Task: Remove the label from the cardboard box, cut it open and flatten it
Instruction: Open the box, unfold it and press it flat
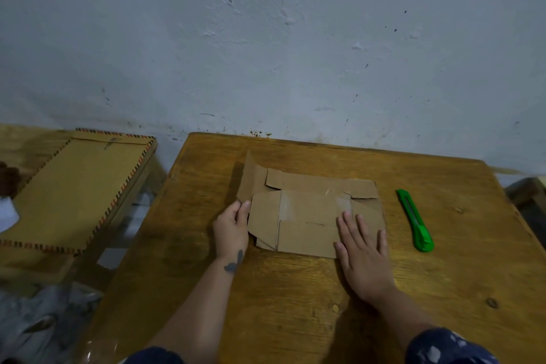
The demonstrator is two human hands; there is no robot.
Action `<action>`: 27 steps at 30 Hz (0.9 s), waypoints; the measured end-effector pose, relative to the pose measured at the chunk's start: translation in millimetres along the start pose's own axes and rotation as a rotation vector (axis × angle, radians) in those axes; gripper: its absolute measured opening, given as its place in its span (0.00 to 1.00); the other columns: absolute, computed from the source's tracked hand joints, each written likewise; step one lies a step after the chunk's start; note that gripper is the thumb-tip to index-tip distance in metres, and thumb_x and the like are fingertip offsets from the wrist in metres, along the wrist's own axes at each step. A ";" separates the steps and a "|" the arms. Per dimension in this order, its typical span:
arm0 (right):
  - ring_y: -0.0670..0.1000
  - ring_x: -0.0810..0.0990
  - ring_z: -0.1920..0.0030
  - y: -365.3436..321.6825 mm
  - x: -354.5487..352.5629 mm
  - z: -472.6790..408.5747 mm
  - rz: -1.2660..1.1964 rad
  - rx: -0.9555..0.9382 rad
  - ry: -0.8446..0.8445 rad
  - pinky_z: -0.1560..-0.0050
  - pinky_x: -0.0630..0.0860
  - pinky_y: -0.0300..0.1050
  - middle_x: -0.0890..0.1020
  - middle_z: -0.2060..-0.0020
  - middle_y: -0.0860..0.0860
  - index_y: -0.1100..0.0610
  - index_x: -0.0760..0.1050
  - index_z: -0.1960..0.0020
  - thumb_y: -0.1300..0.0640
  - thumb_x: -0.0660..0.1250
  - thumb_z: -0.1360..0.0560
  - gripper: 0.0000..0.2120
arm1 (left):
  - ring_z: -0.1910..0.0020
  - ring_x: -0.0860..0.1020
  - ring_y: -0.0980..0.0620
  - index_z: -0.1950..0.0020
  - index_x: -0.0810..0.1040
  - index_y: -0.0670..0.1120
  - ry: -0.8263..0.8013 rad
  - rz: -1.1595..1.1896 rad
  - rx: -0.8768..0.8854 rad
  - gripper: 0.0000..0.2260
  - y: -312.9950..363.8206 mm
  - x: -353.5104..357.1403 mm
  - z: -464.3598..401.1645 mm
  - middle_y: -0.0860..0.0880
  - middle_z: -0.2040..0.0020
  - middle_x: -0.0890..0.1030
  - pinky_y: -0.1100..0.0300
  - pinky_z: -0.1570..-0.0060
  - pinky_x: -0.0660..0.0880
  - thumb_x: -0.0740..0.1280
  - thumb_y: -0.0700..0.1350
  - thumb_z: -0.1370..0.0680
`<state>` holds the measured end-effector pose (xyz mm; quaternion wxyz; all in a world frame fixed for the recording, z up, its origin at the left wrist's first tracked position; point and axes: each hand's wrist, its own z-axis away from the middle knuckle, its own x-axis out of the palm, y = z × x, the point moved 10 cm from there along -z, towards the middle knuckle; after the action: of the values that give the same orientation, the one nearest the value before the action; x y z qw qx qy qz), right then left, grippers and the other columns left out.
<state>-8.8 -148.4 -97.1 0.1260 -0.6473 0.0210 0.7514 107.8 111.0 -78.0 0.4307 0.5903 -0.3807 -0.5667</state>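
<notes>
The brown cardboard box (307,210) lies cut open and spread nearly flat in the middle of the wooden table (295,304). Its far left flap still stands up a little. My left hand (232,229) pinches the left edge of the cardboard between thumb and fingers. My right hand (362,251) lies flat, fingers spread, pressing down on the box's near right part. A green utility knife (415,224) rests on the table to the right of the box, apart from both hands. No label shows on the cardboard.
A large brown envelope (76,192) with a striped border lies on a lower wooden surface to the left. A grey-blue wall (266,38) stands right behind the table. Crumpled plastic (44,322) lies low at the left.
</notes>
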 end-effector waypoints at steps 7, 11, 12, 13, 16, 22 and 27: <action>0.47 0.29 0.27 -0.8 0.3 0.0 -0.011 -0.001 -0.002 0.30 0.29 0.56 0.34 0.26 0.43 0.45 0.34 0.25 0.38 0.27 0.29 0.33 | 0.72 0.73 0.48 0.70 0.69 0.51 0.016 0.069 0.131 0.16 30.6 6.9 5.3 0.45 0.70 0.77 0.53 0.71 0.71 0.65 0.44 0.21; 0.47 0.28 0.27 -0.5 0.5 0.0 -0.016 0.000 -0.008 0.29 0.29 0.57 0.34 0.26 0.42 0.45 0.34 0.26 0.38 0.27 0.29 0.33 | 0.69 0.76 0.65 0.51 0.83 0.52 -0.066 0.005 0.275 0.06 61.3 26.5 18.2 0.53 0.57 0.84 0.66 0.69 0.74 0.67 0.43 0.23; 0.47 0.28 0.27 -0.3 0.5 -0.1 -0.016 0.003 -0.008 0.29 0.29 0.58 0.34 0.26 0.42 0.45 0.33 0.26 0.38 0.27 0.29 0.33 | 0.65 0.78 0.67 0.41 0.80 0.51 -0.083 -0.039 0.314 0.11 69.5 32.2 22.0 0.57 0.51 0.83 0.70 0.66 0.76 0.68 0.43 0.23; 0.47 0.28 0.27 -0.4 0.1 -0.1 -0.013 0.004 -0.007 0.29 0.30 0.58 0.34 0.26 0.42 0.44 0.33 0.26 0.38 0.27 0.29 0.33 | 0.65 0.78 0.67 0.35 0.76 0.52 -0.104 -0.092 0.368 0.15 75.6 38.6 26.0 0.58 0.50 0.82 0.72 0.66 0.75 0.67 0.45 0.23; 0.48 0.29 0.27 -1.4 0.3 0.4 -0.001 0.008 -0.003 0.29 0.30 0.58 0.34 0.26 0.42 0.45 0.34 0.25 0.38 0.26 0.30 0.34 | 0.77 0.70 0.62 0.33 0.72 0.54 -0.086 -0.331 0.520 0.18 92.1 51.3 38.0 0.56 0.66 0.82 0.73 0.75 0.65 0.67 0.46 0.22; 0.49 0.30 0.26 -2.6 -0.3 0.6 0.009 0.006 0.007 0.29 0.31 0.59 0.35 0.26 0.43 0.47 0.35 0.25 0.39 0.26 0.30 0.34 | 0.66 0.80 0.53 0.24 0.60 0.57 -0.217 -0.788 0.604 0.21 92.6 101.6 50.3 0.49 0.58 0.83 0.57 0.64 0.79 0.56 0.51 0.18; 0.49 0.32 0.26 -2.9 -1.1 0.9 -0.038 -0.005 0.035 0.31 0.28 0.56 0.38 0.25 0.43 0.47 0.36 0.26 0.35 0.23 0.30 0.35 | 0.46 0.80 0.47 0.22 0.51 0.53 -0.343 -1.078 0.593 0.26 89.6 132.7 57.0 0.48 0.29 0.71 0.54 0.55 0.77 0.57 0.44 0.17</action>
<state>-8.9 -145.6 -95.6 0.1381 -0.6609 0.0091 0.7376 63.4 -48.2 -38.3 -0.1635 0.6941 -0.2343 -0.6607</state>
